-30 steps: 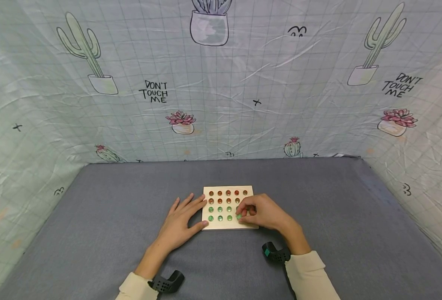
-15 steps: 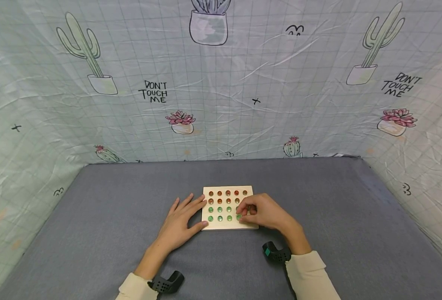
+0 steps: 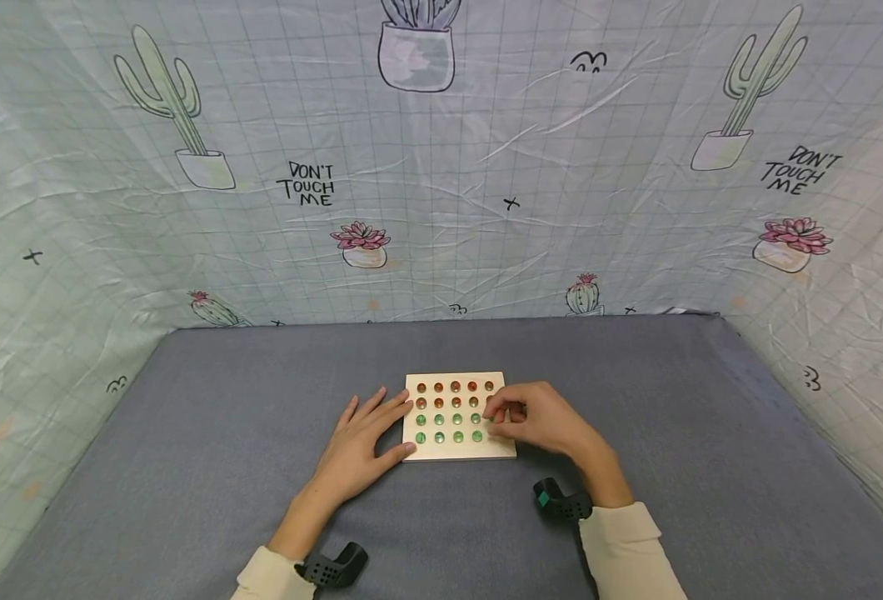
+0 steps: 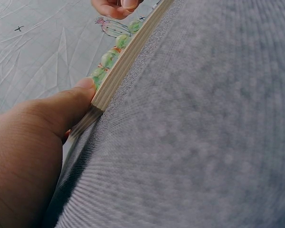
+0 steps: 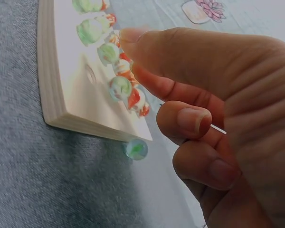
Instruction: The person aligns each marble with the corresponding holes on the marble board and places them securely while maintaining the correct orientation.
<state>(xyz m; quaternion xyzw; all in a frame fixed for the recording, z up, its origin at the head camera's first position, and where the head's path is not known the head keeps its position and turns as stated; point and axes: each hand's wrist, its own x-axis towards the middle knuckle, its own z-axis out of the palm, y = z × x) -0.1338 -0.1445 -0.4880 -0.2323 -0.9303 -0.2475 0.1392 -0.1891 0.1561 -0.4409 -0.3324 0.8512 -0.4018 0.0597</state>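
Note:
A pale wooden board point(image 3: 449, 451) lies on the table, with rows of marbles set in it. Orange-red marbles point(image 3: 456, 387) fill the two far rows; green marbles point(image 3: 458, 437) sit in the two near rows. My left hand point(image 3: 355, 450) rests at the board's left edge with fingers spread, its thumb point(image 4: 83, 92) on the near corner. Over the board's right part hovers my right hand point(image 3: 542, 421), thumb and index finger slightly apart, the other fingers loosely bent. A bare hole point(image 5: 90, 73) shows in the right wrist view. One loose green marble point(image 5: 136, 149) lies just beyond the right edge.
Grey cloth point(image 3: 261, 392) covers the table around the board. A hanging sheet point(image 3: 441, 208) printed with cacti stands behind and at both sides. Black wrist devices point(image 3: 334, 564) are worn below both hands.
My right hand has let go of a green marble in the nearest row and shifted right, leaving that marble in its hole. The left hand has stayed where it was.

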